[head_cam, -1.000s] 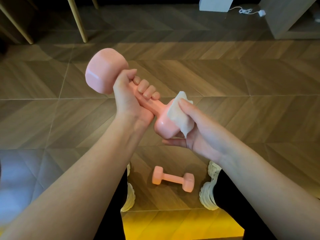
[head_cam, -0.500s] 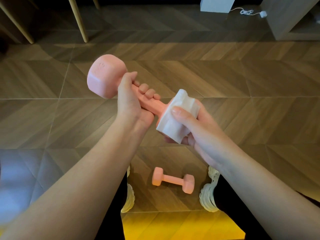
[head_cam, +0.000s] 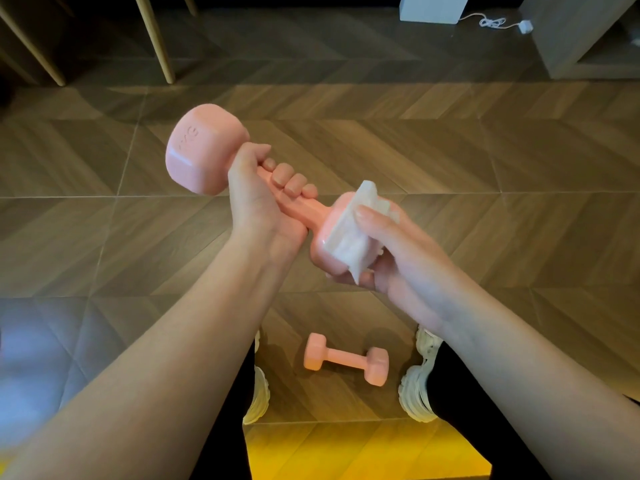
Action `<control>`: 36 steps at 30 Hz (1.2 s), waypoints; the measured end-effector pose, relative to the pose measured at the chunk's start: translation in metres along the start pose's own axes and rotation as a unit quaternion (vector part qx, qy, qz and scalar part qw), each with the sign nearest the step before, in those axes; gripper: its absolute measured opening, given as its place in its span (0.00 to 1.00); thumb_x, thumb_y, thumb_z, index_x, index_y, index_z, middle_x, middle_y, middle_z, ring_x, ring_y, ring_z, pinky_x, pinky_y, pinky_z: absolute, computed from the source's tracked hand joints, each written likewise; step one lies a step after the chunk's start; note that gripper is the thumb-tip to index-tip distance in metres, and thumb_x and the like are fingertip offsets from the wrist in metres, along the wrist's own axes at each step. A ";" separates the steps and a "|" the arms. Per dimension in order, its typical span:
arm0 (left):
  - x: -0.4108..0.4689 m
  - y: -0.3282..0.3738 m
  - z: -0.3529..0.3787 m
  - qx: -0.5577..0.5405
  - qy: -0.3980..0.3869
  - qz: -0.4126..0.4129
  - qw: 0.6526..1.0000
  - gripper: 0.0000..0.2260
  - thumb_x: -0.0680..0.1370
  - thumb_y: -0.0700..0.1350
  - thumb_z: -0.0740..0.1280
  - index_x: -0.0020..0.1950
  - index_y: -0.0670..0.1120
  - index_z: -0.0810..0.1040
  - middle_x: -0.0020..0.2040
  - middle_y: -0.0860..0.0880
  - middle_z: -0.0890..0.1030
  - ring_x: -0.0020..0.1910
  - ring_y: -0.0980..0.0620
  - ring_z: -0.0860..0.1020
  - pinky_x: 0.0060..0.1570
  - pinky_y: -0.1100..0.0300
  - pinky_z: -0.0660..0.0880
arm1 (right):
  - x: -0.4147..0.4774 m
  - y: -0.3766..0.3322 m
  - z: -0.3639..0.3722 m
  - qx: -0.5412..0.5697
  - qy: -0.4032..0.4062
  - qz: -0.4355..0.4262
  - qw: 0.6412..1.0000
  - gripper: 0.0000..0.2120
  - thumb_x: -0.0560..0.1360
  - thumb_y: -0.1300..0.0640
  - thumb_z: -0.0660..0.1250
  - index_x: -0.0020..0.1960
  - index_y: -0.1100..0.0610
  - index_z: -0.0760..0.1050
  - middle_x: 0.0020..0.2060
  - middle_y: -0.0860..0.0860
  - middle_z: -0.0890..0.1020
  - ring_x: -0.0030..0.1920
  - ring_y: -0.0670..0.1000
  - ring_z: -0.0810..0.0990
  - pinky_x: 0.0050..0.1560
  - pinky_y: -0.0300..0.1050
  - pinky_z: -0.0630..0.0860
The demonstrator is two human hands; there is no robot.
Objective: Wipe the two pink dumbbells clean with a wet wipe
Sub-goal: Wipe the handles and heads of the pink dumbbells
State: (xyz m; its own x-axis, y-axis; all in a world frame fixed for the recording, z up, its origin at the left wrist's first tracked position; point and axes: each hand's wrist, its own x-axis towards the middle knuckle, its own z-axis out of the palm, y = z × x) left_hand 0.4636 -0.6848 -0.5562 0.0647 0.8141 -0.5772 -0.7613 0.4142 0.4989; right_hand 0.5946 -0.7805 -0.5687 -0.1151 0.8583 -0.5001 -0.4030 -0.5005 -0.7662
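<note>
- the held dumbbell is up in the air in front of the person, above the floor. its long axis runs on a diagonal: one head points up and to the left, the other down and to the right.
- the left hand grips the handle, fingers curled round it just below the upper-left head.
- the right hand cups the lower-right head and presses a folded white wet wipe against it, thumb on top of the wipe and fingers under the head.
- raised lettering shows on the upper-left head but is too blurred to read.
- the second dumbbell lies on its side on the floor between the white shoes. its long axis runs nearly left to right, with the right end a little nearer the person. no hand touches it.
</note>
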 end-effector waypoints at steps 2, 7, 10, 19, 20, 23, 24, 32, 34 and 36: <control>-0.001 0.000 -0.002 -0.002 -0.015 -0.003 1.000 0.15 0.76 0.43 0.60 0.30 0.49 0.62 0.24 0.53 0.57 0.21 0.53 0.57 0.24 0.63 0.61 | -0.003 0.000 -0.002 0.063 -0.042 0.047 0.996 0.28 0.71 0.50 0.72 0.69 0.52 0.70 0.62 0.60 0.79 0.58 0.61 0.82 0.58 0.63 0.79; -0.004 -0.005 -0.001 0.017 -0.066 -0.004 0.998 0.14 0.77 0.43 0.59 0.31 0.49 0.60 0.23 0.53 0.58 0.21 0.53 0.57 0.23 0.62 0.62 | -0.003 0.003 0.002 0.087 -0.027 0.058 0.994 0.30 0.72 0.47 0.72 0.70 0.56 0.68 0.64 0.64 0.78 0.62 0.66 0.79 0.56 0.61 0.80; -0.003 -0.006 0.002 0.022 -0.068 -0.001 0.997 0.14 0.77 0.43 0.59 0.32 0.49 0.61 0.24 0.53 0.58 0.21 0.53 0.57 0.23 0.62 0.62 | -0.003 -0.003 -0.002 0.108 -0.046 0.068 0.991 0.30 0.73 0.48 0.69 0.71 0.57 0.67 0.66 0.66 0.75 0.63 0.67 0.77 0.57 0.61 0.79; -0.004 -0.006 0.000 0.015 -0.073 -0.007 0.997 0.14 0.76 0.42 0.58 0.31 0.49 0.60 0.23 0.53 0.58 0.21 0.53 0.57 0.24 0.62 0.62 | 0.000 0.000 0.001 0.070 -0.005 0.048 0.996 0.24 0.76 0.45 0.66 0.66 0.58 0.71 0.62 0.65 0.78 0.59 0.64 0.80 0.57 0.64 0.78; -0.003 -0.005 0.000 0.011 -0.076 -0.010 0.997 0.14 0.76 0.43 0.58 0.31 0.49 0.61 0.23 0.53 0.58 0.21 0.53 0.58 0.24 0.62 0.61 | -0.002 -0.002 -0.001 0.082 -0.024 0.049 0.995 0.24 0.76 0.46 0.65 0.67 0.58 0.70 0.63 0.66 0.77 0.61 0.65 0.79 0.58 0.64 0.77; -0.003 -0.001 -0.001 -0.015 -0.078 -0.019 0.997 0.15 0.76 0.43 0.59 0.29 0.49 0.62 0.24 0.53 0.59 0.22 0.54 0.58 0.25 0.62 0.61 | -0.006 -0.005 -0.008 0.113 -0.084 0.035 0.989 0.26 0.75 0.54 0.70 0.70 0.57 0.69 0.66 0.64 0.75 0.64 0.63 0.77 0.62 0.66 0.75; -0.003 -0.001 -0.002 -0.022 -0.078 -0.019 0.997 0.15 0.76 0.43 0.59 0.29 0.49 0.63 0.24 0.53 0.59 0.22 0.54 0.58 0.25 0.61 0.61 | -0.006 -0.004 -0.008 0.100 -0.075 0.029 0.992 0.28 0.73 0.56 0.71 0.70 0.56 0.69 0.65 0.62 0.76 0.62 0.60 0.79 0.60 0.63 0.77; -0.002 -0.007 0.001 -0.007 -0.086 -0.022 0.996 0.15 0.76 0.43 0.59 0.30 0.49 0.62 0.24 0.53 0.59 0.22 0.54 0.58 0.25 0.61 0.62 | -0.003 -0.003 -0.005 0.049 -0.012 0.015 0.999 0.24 0.76 0.47 0.67 0.68 0.57 0.71 0.60 0.61 0.80 0.57 0.60 0.82 0.52 0.60 0.81; -0.002 -0.005 -0.002 -0.013 -0.088 -0.025 0.996 0.15 0.76 0.44 0.60 0.30 0.49 0.63 0.24 0.53 0.59 0.23 0.54 0.59 0.25 0.61 0.63 | -0.005 -0.003 -0.011 0.072 -0.070 0.010 0.995 0.25 0.75 0.51 0.69 0.69 0.58 0.69 0.62 0.61 0.79 0.58 0.60 0.81 0.56 0.62 0.79; -0.002 -0.007 -0.003 -0.019 -0.079 -0.022 0.996 0.14 0.77 0.44 0.61 0.31 0.48 0.64 0.24 0.53 0.61 0.22 0.55 0.61 0.26 0.61 0.64 | -0.005 0.002 -0.014 0.069 -0.078 -0.003 0.995 0.25 0.74 0.55 0.71 0.68 0.56 0.70 0.60 0.59 0.80 0.57 0.58 0.82 0.55 0.60 0.80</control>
State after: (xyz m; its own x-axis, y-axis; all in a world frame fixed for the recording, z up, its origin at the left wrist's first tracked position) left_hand 0.4667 -0.6906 -0.5602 0.1962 0.8505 -0.4880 -0.7795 0.4372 0.4486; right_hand 0.6076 -0.7869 -0.5735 -0.2480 0.8739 -0.4180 -0.5239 -0.4839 -0.7009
